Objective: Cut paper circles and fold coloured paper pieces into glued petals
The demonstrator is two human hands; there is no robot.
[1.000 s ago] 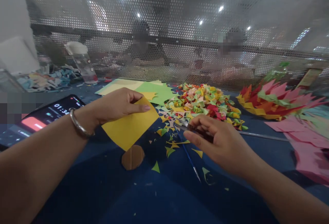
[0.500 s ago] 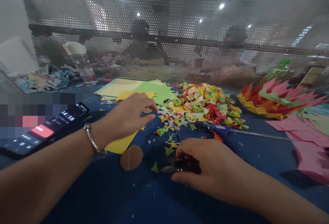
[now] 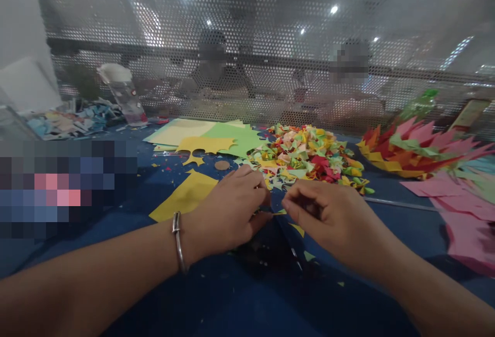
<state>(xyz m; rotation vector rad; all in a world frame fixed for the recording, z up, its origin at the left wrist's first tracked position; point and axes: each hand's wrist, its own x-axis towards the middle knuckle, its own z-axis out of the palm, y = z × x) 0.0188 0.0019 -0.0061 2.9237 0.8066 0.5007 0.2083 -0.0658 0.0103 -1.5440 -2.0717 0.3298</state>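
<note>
My left hand (image 3: 240, 211), with a silver bangle at its wrist, is closed with thumb and fingers pinched at the left end of a small yellow-green paper piece (image 3: 279, 213). At the right end of that piece my right hand (image 3: 327, 213) is curled, thumb and fingertips pressed together. Both hands hover low over the blue table (image 3: 201, 296). Under them lies a dark, blurred object (image 3: 263, 259) with shiny spots, its outline unclear. A yellow paper sheet (image 3: 185, 195) lies left of my left hand, and a brown cardboard disc (image 3: 221, 165) rests beyond it.
Behind my hands is a heap of colourful folded paper pieces (image 3: 309, 151). Paper sheets (image 3: 178, 132) lie at back left, near a lidded bottle (image 3: 126, 95). Spiky paper layers (image 3: 417, 149) and pink paper (image 3: 467, 229) lie right. A perforated screen (image 3: 270, 69) stands behind; people sit beyond.
My right hand has let go of the dark-handled scissors and moved up. My left hand has come right and down, beside it. The cardboard disc now lies farther back.
</note>
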